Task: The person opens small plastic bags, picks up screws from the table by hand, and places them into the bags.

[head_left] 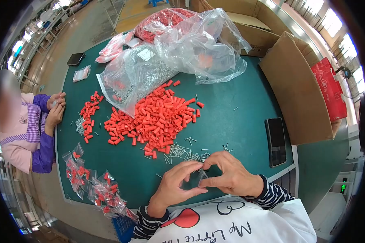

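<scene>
My left hand and my right hand meet at the green table's near edge, both with fingers curled around a small clear plastic bag. The bag's walls are see-through and partly hidden by my fingers; whether anything is inside I cannot tell. Just beyond my hands lie loose metal screws. Behind these spreads a large heap of red plastic caps, hollow and tapered. Filled little bags of red caps are piled left of my left hand.
Large clear bags of screws and red caps stand at the back. Cardboard boxes and a black phone are on the right. At the left edge, a person in purple sleeves handles something small beside another cap pile.
</scene>
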A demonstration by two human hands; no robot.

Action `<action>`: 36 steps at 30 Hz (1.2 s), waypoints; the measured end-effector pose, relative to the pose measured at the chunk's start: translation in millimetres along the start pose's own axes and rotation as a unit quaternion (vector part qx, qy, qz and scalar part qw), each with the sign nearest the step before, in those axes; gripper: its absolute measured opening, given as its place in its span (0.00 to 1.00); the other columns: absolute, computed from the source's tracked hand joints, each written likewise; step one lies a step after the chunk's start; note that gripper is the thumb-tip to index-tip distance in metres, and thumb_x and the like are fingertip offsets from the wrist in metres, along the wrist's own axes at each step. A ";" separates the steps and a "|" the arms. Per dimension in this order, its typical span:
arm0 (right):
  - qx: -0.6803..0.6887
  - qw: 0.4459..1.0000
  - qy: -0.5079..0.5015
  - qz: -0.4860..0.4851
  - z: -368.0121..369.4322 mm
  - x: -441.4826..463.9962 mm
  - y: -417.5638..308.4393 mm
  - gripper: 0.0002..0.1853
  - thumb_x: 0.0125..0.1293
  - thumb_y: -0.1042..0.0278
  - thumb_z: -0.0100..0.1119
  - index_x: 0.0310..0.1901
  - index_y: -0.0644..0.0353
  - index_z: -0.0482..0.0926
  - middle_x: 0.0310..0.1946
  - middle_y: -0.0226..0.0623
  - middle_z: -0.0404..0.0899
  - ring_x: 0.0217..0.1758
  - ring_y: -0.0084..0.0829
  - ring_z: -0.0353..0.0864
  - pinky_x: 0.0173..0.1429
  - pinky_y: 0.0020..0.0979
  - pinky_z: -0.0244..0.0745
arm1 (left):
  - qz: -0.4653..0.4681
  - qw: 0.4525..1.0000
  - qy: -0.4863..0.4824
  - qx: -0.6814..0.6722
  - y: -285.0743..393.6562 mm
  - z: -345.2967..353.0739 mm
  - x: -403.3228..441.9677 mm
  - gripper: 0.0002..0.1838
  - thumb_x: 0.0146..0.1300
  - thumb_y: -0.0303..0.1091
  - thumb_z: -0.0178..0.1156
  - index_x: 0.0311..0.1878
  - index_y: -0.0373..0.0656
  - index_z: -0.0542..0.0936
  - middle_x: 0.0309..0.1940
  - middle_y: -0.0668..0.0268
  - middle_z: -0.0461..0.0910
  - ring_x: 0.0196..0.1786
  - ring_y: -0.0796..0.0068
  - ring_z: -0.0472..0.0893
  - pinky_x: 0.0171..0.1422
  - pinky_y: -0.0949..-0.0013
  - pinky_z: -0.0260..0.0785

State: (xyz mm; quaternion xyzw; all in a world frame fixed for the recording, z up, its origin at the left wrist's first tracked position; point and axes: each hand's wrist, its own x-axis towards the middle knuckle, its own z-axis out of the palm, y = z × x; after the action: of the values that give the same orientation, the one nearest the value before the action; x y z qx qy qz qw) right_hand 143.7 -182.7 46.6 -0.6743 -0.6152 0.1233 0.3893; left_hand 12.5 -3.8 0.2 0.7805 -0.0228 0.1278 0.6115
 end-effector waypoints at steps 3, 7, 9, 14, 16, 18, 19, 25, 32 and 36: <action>0.007 1.000 -0.014 0.005 -1.0 1.9 -2.6 0.17 0.48 0.77 0.67 0.41 0.47 0.87 0.45 0.36 0.72 0.50 0.42 0.73 0.49 0.39 0.71 | -0.002 0.999 -0.002 -0.034 -1.9 1.3 -0.9 0.34 0.41 0.29 0.83 0.55 0.44 0.80 0.51 0.64 0.80 0.30 0.82 0.68 0.32 0.78 0.66; 0.014 0.999 -0.042 0.002 -2.9 5.9 -3.1 0.17 0.48 0.78 0.67 0.42 0.49 0.87 0.41 0.34 0.71 0.44 0.39 0.72 0.44 0.35 0.71 | 0.025 0.999 -0.012 -0.021 -0.4 -1.0 -2.6 0.33 0.42 0.28 0.82 0.55 0.43 0.79 0.48 0.65 0.81 0.31 0.83 0.69 0.32 0.79 0.65; 0.044 0.997 -0.056 -0.014 -5.9 9.4 -1.8 0.16 0.50 0.78 0.68 0.43 0.51 0.87 0.40 0.34 0.71 0.41 0.38 0.73 0.42 0.35 0.72 | 0.032 0.999 -0.001 -0.028 -0.3 -1.4 -4.5 0.32 0.43 0.28 0.81 0.54 0.43 0.79 0.48 0.65 0.82 0.31 0.82 0.70 0.32 0.78 0.66; 0.142 0.988 -0.002 0.068 -16.9 31.1 -3.8 0.13 0.56 0.75 0.68 0.45 0.56 0.84 0.39 0.37 0.73 0.36 0.38 0.77 0.39 0.37 0.73 | -0.008 0.991 0.091 -0.097 -0.8 -2.2 -12.5 0.28 0.45 0.29 0.80 0.51 0.43 0.80 0.46 0.65 0.82 0.29 0.82 0.70 0.31 0.78 0.67; 0.003 0.994 0.051 0.095 -9.6 43.9 18.1 0.13 0.57 0.73 0.69 0.45 0.59 0.83 0.38 0.38 0.75 0.36 0.40 0.79 0.39 0.38 0.74 | -0.009 0.993 0.087 -0.073 2.5 -5.2 -11.3 0.27 0.46 0.27 0.80 0.50 0.42 0.79 0.46 0.66 0.82 0.29 0.84 0.69 0.31 0.80 0.65; -0.071 0.991 0.048 0.104 1.8 55.9 35.7 0.12 0.57 0.71 0.70 0.43 0.60 0.83 0.37 0.39 0.77 0.38 0.42 0.80 0.40 0.39 0.75 | 0.001 0.994 0.092 -0.051 -0.5 -3.9 -12.7 0.27 0.46 0.27 0.80 0.50 0.42 0.79 0.47 0.66 0.82 0.29 0.84 0.69 0.31 0.80 0.64; -0.107 0.987 0.046 0.108 7.1 59.3 43.0 0.12 0.57 0.70 0.70 0.43 0.61 0.83 0.37 0.40 0.77 0.40 0.43 0.81 0.41 0.39 0.75 | -0.003 0.994 0.097 -0.052 -1.6 -3.5 -13.9 0.27 0.46 0.27 0.80 0.50 0.42 0.79 0.47 0.66 0.82 0.29 0.84 0.68 0.31 0.80 0.64; -0.133 0.986 -0.018 0.096 21.1 59.8 63.5 0.12 0.57 0.68 0.69 0.41 0.61 0.82 0.37 0.41 0.79 0.40 0.45 0.81 0.43 0.42 0.76 | -0.010 0.992 0.110 -0.056 -4.7 -6.4 -19.1 0.28 0.47 0.20 0.78 0.52 0.39 0.78 0.50 0.63 0.80 0.33 0.87 0.68 0.37 0.83 0.66; -0.143 0.980 -0.087 0.111 22.4 74.1 62.4 0.06 0.54 0.72 0.64 0.32 0.62 0.78 0.33 0.43 0.79 0.38 0.47 0.81 0.41 0.44 0.76 | -0.035 0.986 0.160 -0.026 -4.9 -3.7 -14.0 0.26 0.49 0.21 0.77 0.52 0.39 0.78 0.48 0.67 0.80 0.32 0.88 0.67 0.34 0.83 0.62; -0.160 0.975 -0.102 0.114 23.6 77.6 63.6 0.07 0.51 0.71 0.63 0.31 0.62 0.78 0.31 0.43 0.79 0.35 0.47 0.81 0.38 0.45 0.75 | -0.040 0.980 0.194 -0.020 -6.9 -3.5 -15.0 0.26 0.49 0.21 0.77 0.52 0.39 0.78 0.46 0.68 0.81 0.32 0.88 0.66 0.32 0.83 0.61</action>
State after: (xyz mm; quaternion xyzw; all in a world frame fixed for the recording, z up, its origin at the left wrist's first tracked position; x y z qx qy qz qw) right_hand 191.6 -98.2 12.1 -0.7776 -0.5824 0.1354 0.1947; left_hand -1.3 -0.4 -9.0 0.7285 0.1251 0.2518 0.6247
